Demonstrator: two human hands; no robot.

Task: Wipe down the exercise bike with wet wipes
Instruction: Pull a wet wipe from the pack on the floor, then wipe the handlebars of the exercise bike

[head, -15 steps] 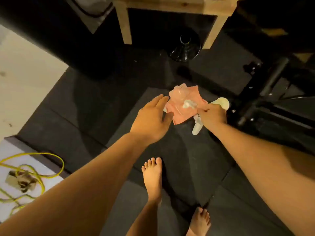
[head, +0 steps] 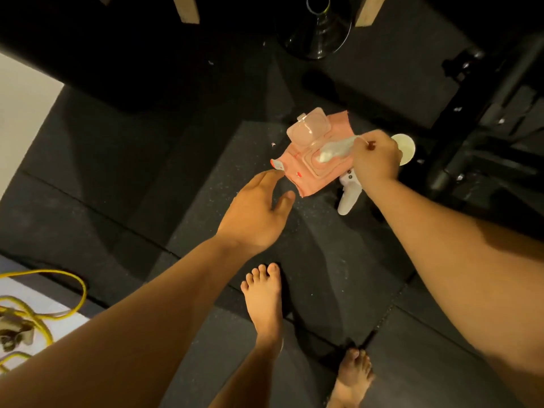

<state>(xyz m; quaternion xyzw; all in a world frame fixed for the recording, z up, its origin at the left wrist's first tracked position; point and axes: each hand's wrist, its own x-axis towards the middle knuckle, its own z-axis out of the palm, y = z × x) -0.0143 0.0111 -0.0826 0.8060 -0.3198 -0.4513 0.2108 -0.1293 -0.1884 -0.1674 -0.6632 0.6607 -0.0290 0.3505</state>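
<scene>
Pink wipes pack [head: 306,175] lies on the dark floor mat [head: 323,275] with its clear lid [head: 307,126] flipped open, near the black exercise bike frame [head: 482,119] at the right; I see the right hand [head: 376,160] pinching in its grip a white wet wipe [head: 335,148] at the pack opening. The left hand [head: 256,213] has its grip open, fingers relaxed, just beside the pack's near corner; if they touch it I cannot tell.

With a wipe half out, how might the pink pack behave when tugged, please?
Probably floppy: the pink pack looks crumpled. Likely light, so it may lift as the right hand pulls the wipe; the left hand isn't gripping it.
</scene>
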